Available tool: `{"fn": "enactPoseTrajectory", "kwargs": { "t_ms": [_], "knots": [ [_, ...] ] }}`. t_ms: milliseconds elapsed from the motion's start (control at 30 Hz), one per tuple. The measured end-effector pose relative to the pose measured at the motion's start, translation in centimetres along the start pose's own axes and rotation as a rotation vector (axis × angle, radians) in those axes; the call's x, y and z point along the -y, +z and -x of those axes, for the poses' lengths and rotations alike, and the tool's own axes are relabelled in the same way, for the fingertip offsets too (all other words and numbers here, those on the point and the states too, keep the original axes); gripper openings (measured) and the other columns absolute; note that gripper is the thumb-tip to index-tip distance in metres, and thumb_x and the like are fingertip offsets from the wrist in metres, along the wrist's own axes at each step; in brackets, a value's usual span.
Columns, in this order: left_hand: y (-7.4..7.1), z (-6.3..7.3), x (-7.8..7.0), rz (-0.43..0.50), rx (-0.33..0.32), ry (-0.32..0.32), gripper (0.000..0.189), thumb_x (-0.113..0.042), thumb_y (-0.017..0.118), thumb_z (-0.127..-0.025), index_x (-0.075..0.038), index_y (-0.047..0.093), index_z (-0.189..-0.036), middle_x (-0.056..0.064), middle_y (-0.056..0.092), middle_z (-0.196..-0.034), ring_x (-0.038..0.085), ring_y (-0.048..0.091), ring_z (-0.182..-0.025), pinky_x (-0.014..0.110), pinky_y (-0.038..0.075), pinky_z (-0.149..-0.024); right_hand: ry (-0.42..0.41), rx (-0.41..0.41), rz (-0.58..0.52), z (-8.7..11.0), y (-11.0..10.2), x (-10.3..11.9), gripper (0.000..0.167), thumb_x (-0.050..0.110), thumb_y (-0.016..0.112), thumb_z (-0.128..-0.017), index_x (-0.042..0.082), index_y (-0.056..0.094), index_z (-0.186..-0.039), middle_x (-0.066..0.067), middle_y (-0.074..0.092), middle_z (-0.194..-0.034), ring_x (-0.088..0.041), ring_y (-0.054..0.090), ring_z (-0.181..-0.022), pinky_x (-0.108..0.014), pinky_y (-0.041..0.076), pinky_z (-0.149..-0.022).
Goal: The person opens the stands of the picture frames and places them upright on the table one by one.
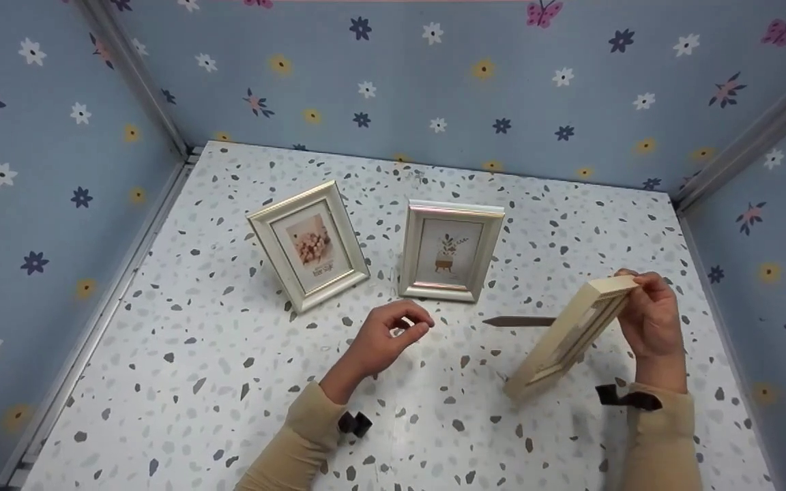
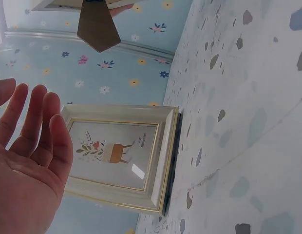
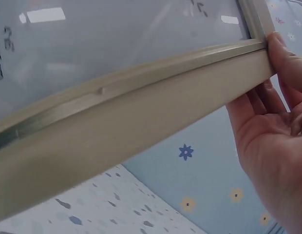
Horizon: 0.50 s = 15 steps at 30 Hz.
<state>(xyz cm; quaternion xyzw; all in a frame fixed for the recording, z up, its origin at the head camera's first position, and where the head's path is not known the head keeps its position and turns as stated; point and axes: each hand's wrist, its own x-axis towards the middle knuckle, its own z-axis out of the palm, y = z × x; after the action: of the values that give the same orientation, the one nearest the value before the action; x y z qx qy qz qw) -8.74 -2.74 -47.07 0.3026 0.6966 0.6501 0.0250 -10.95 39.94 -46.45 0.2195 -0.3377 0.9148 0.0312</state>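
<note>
My right hand [image 1: 652, 317] grips a cream picture frame [image 1: 548, 341] by its upper edge. The frame is tilted above the table, with a brown stand leg [image 1: 519, 321] sticking out from its back toward the left. In the right wrist view, the thumb and fingers of the right hand [image 3: 277, 151] pinch one corner of the frame [image 3: 141, 109]. My left hand [image 1: 383, 334] holds nothing, its fingers loosely bent. It is close in front of a standing silver-white frame [image 1: 491, 252] with a potted-plant picture; the left wrist view shows that same frame [image 2: 163, 161] beyond the fingers.
Another standing frame [image 1: 353, 239], with a pink flower picture, is at the left, turned a little. All are on or over a white speckled table [image 1: 229, 395]. Blue floral panels [image 1: 400, 75] enclose the back and both sides.
</note>
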Motion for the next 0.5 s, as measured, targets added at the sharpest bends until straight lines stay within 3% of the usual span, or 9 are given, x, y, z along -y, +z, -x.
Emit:
{"fn": "enactPoseTrajectory", "kwargs": {
  "t_ms": [233, 367, 500],
  "knots": [
    [-0.9, 0.0, 0.4, -0.037, -0.057, -0.029, 0.012, -0.002, 0.062, -0.097, 0.005, 0.069, -0.104, 0.014, 0.069, -0.102, 0.019, 0.064, -0.094, 0.044, 0.053, -0.085, -0.078, -0.082, 0.152, -0.4, -0.2, 1.9, 0.013, -0.02, 0.05, -0.093, -0.018, 0.061, -0.102, -0.028, 0.067, -0.112, -0.033, 0.067, -0.099, -0.037, 0.054, -0.086],
    [-1.5, 0.4, 2.2, -0.082, -0.1, -0.048, 0.013, -0.004, 0.063, -0.098, 0.001, 0.07, -0.107, 0.013, 0.069, -0.105, 0.018, 0.063, -0.097, 0.044, 0.051, -0.089, -0.112, -0.148, 0.163, -0.6, -0.3, 2.3, 0.014, -0.023, 0.049, -0.092, -0.019, 0.061, -0.1, -0.027, 0.067, -0.108, -0.033, 0.067, -0.096, -0.037, 0.054, -0.082],
    [-2.2, 0.7, 4.2, -0.119, -0.141, -0.074, 0.014, -0.011, 0.064, -0.098, -0.008, 0.072, -0.109, 0.003, 0.069, -0.109, 0.017, 0.062, -0.1, 0.04, 0.049, -0.092, -0.153, -0.292, 0.225, -0.7, -0.4, 2.5, 0.013, -0.023, 0.053, -0.09, -0.017, 0.063, -0.097, -0.025, 0.068, -0.102, -0.031, 0.068, -0.09, -0.035, 0.055, -0.077]
  ]
}}
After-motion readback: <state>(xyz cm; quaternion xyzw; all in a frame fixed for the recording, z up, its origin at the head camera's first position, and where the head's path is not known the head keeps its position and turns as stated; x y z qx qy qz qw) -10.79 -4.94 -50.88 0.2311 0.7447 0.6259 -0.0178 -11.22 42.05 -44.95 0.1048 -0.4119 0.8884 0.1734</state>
